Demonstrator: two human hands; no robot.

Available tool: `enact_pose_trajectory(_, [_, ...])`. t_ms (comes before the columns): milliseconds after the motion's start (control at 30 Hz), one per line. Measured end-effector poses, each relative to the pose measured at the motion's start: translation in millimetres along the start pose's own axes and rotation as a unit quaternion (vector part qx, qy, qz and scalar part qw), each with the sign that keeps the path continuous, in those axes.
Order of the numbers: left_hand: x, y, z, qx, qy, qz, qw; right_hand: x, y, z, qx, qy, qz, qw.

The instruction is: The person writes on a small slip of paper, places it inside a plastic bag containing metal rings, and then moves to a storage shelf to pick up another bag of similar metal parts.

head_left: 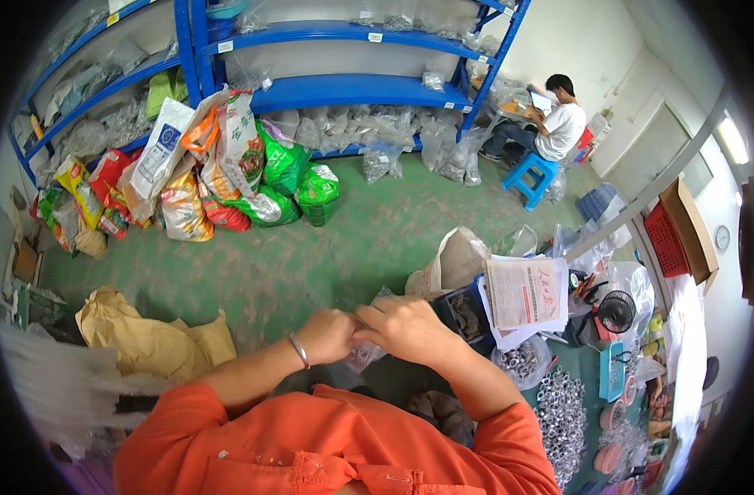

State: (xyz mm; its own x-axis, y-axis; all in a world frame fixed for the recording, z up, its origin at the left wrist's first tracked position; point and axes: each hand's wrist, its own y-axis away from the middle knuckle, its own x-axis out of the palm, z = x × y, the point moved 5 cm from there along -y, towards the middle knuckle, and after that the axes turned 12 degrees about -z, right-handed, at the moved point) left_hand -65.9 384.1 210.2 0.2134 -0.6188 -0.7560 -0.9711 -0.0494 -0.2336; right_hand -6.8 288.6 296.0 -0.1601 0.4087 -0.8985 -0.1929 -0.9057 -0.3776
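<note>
My left hand (327, 335) and my right hand (405, 328) meet in front of my body, fingers closed and touching. A clear plastic bag (364, 356) hangs just below them, gripped near its top. Its contents are too small to tell. To the right of my right hand, a dark blue bin (462, 318) stands beside a stack of printed papers (525, 297). Nearer to me, a clear bag of metal rings (521, 363) sits next to a pile of loose metal rings (560, 421).
Blue shelves (352, 89) with bagged parts line the far wall. Full colourful sacks (253, 173) stand at left on the green floor (369, 223). A seated person (561, 124) is at the back right. Brown paper (146, 338) lies left; a small fan (616, 311) stands right.
</note>
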Motion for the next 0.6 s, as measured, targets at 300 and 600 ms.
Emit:
enact_pose_trajectory(300, [-34, -52, 71, -0.028, 0.043, -0.044, 0.998, -8, -25, -110, 0.246, -0.174, -0.282, 0.911])
enact_pose_trajectory(600, [-53, -129, 146, -0.082, -0.018, -0.051, 0.995, 60, -120, -158, -0.028, -0.178, -0.011, 0.984])
